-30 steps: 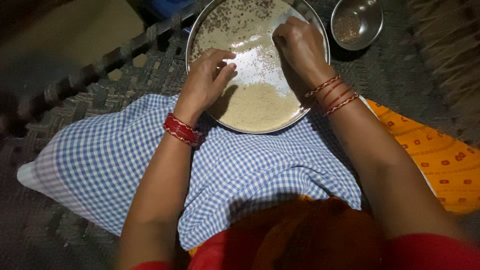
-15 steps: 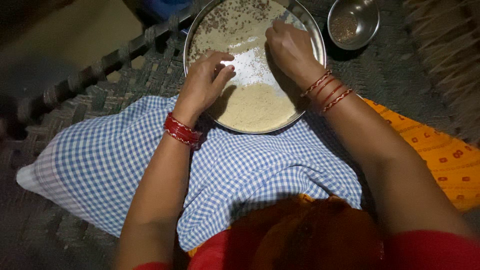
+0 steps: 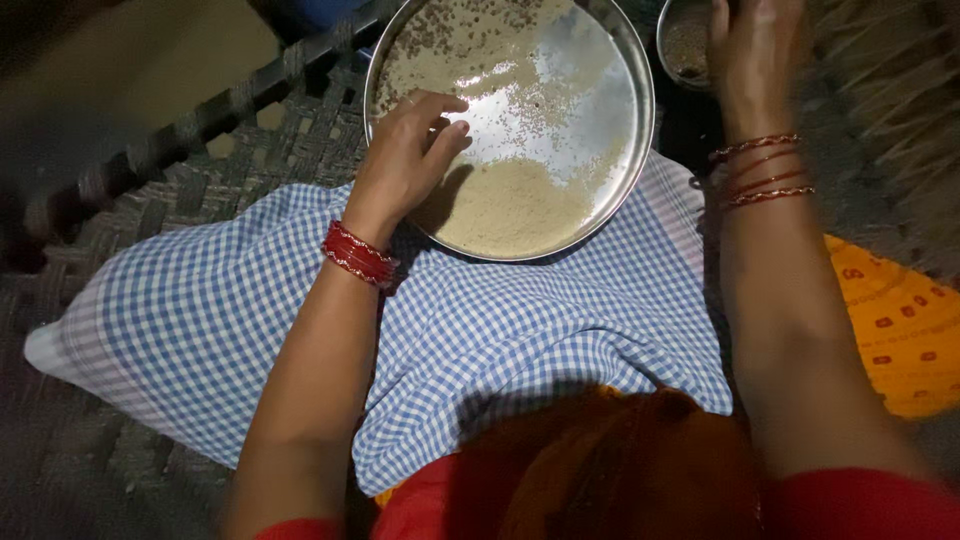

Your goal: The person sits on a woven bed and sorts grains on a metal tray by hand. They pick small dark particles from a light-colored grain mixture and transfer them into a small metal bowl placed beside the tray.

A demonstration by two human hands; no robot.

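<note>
A round steel plate [image 3: 628, 150] rests on a blue checked cloth [image 3: 520, 330]. It holds a pale heap of fine grain [image 3: 505, 205] near me and mixed grain with dark specks [image 3: 470, 40] at the far side, with a bare shiny strip between. My left hand [image 3: 410, 160] lies on the plate's left rim, fingers bent and touching the surface. My right hand [image 3: 755, 50] hovers over a small steel bowl [image 3: 685, 45] beyond the plate's right edge, fingers bunched; I cannot see what they pinch. Red bangles circle both wrists.
The cloth covers a pillow on a woven rope cot [image 3: 180, 170]. An orange patterned fabric [image 3: 895, 330] lies at the right. Coarse straw-like matting [image 3: 890, 90] fills the upper right. My red-clothed lap sits at the bottom.
My right hand has left the plate's far right part and moved right to the small bowl. The left hand has stayed on the rim.
</note>
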